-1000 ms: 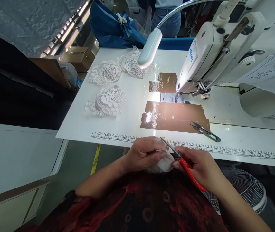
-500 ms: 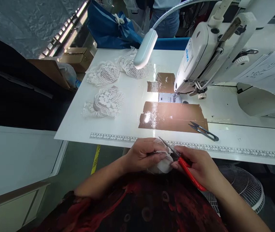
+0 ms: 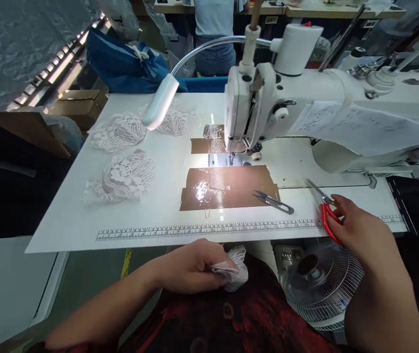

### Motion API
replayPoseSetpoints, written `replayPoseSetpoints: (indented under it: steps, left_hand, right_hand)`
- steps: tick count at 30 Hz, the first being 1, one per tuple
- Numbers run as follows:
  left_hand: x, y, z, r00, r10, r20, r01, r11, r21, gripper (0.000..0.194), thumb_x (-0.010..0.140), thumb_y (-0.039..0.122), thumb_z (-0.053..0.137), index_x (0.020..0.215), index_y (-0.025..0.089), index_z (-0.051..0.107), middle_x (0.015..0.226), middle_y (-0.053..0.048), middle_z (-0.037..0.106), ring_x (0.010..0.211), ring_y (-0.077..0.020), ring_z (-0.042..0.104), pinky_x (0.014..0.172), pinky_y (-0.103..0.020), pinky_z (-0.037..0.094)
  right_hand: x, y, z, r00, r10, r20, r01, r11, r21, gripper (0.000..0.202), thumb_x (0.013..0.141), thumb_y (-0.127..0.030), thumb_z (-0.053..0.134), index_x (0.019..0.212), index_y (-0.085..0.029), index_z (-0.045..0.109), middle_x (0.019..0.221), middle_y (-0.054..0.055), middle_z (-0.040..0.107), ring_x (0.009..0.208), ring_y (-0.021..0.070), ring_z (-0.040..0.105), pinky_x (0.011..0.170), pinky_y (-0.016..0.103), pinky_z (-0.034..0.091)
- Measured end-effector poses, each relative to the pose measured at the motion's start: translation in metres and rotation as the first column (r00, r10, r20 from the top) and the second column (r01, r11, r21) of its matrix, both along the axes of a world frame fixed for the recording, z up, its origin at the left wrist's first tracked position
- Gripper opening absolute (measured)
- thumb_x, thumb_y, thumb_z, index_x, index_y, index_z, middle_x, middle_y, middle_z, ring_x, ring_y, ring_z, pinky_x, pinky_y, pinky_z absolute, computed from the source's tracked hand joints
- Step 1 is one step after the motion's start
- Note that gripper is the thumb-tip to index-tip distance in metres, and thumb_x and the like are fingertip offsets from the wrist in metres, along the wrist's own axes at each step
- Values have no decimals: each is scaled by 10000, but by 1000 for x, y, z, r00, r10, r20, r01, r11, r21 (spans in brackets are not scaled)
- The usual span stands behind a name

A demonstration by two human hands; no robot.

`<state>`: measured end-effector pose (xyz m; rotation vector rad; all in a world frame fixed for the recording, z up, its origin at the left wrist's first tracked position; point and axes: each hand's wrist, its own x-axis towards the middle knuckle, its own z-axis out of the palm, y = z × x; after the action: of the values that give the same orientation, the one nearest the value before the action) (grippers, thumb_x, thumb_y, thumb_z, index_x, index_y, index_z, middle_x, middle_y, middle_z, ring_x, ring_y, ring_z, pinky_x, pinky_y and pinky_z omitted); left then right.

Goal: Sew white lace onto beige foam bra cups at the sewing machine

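Observation:
My left hand (image 3: 198, 267) is closed around a bunched piece of white lace fabric (image 3: 237, 272), held in front of my body below the table's front edge. Over the right part of the table, my right hand (image 3: 358, 228) grips red-handled scissors (image 3: 329, 220) by their handles. Their blades point away and to the left, close to the tabletop; whether they touch it I cannot tell. A pair of dark thread snips (image 3: 274, 202) lies on brown tape left of the scissors. White lace cups (image 3: 128, 176) lie at the table's left side.
A white sewing machine (image 3: 246, 108) stands on the white table (image 3: 165, 196), papers (image 3: 360, 127) fixed to its arm. A lamp (image 3: 161, 102) hangs over the back left. A printed ruler (image 3: 195, 230) runs along the front. Below right is a fan (image 3: 323, 284); a person (image 3: 215, 39) stands behind.
My right hand has carried the scissors away from the fabric, rightward over the table. My left hand keeps the fabric, now lower. The view has turned right and up.

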<state>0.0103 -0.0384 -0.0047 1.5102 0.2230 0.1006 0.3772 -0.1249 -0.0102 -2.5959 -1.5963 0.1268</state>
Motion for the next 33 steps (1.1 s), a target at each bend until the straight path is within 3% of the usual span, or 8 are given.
replayPoseSetpoints:
  steps: [5, 9, 14, 18, 21, 25, 31, 33]
  left_hand:
    - [48, 17, 54, 961, 31, 274, -158, 875, 457, 324, 902, 118, 557, 1210, 176, 637, 1064, -103, 735, 958, -186, 677, 884, -297, 527]
    - [106, 32, 74, 844, -52, 534, -385, 634, 670, 316, 934, 108, 479, 1207, 171, 626, 1163, -94, 717, 1103, -155, 657, 1002, -304, 499]
    - [185, 63, 34, 852, -117, 510, -445, 351, 824, 275, 959, 249, 484, 1143, 211, 685, 1228, -43, 692, 1198, -194, 575, 1087, -361, 419]
    - [211, 82, -4, 989, -37, 143, -127, 278, 952, 332, 904, 234, 566, 1227, 198, 635, 1299, -80, 641, 1305, -280, 488, 1103, -465, 374]
    - [185, 85, -11, 999, 33, 42, -51, 355, 933, 457, 907, 285, 572, 1351, 188, 522, 1413, -111, 541, 1391, -307, 389, 1123, -500, 348]
    - [101, 87, -7, 964, 160, 212, -263, 466, 845, 377, 972, 281, 444, 1324, 177, 529, 1340, -121, 586, 1308, -234, 487, 1131, -435, 372]
    - [-12, 75, -30, 719, 693, -45, -228, 296, 928, 454, 979, 399, 416, 1367, 178, 497, 1484, -157, 424, 1399, -343, 336, 1142, -575, 273]
    - [-21, 54, -37, 718, 682, -137, -146, 340, 929, 527, 937, 461, 496, 1403, 214, 476, 1552, -150, 332, 1451, -407, 210, 1143, -659, 168]
  right_hand:
    - [43, 11, -9, 985, -31, 167, 28, 999, 20, 403, 903, -396, 502, 1201, -166, 647, 807, 144, 692, 527, 166, 485, 508, 286, 228]
    - [52, 16, -13, 964, -15, 264, -3, 998, 68, 286, 896, -298, 497, 1035, -168, 711, 777, 141, 667, 582, 186, 474, 530, 298, 251]
    - [15, 13, -28, 935, 236, 266, -331, 850, 409, 177, 856, -257, 555, 806, -149, 686, 754, 118, 642, 693, 225, 547, 581, 315, 379]
    - [-30, 12, -43, 833, 548, 78, -494, 673, 550, 164, 920, -263, 550, 935, -181, 691, 856, 80, 673, 806, 212, 606, 708, 328, 496]
    - [-46, 13, -47, 811, 585, 25, -490, 655, 576, 148, 921, -272, 575, 967, -192, 691, 901, 80, 668, 831, 209, 609, 732, 342, 516]
    - [-46, 16, -47, 792, 609, 45, -513, 623, 590, 145, 901, -254, 609, 1004, -187, 685, 994, 103, 668, 946, 245, 619, 822, 398, 532]
    - [-59, 39, -53, 675, 733, 84, -679, 572, 460, 291, 929, -149, 492, 1175, -183, 642, 1158, 115, 675, 1073, 260, 616, 920, 430, 521]
    - [-66, 48, -53, 673, 733, 101, -699, 586, 410, 303, 931, -145, 457, 1166, -169, 647, 1119, 122, 683, 1026, 266, 629, 888, 431, 526]
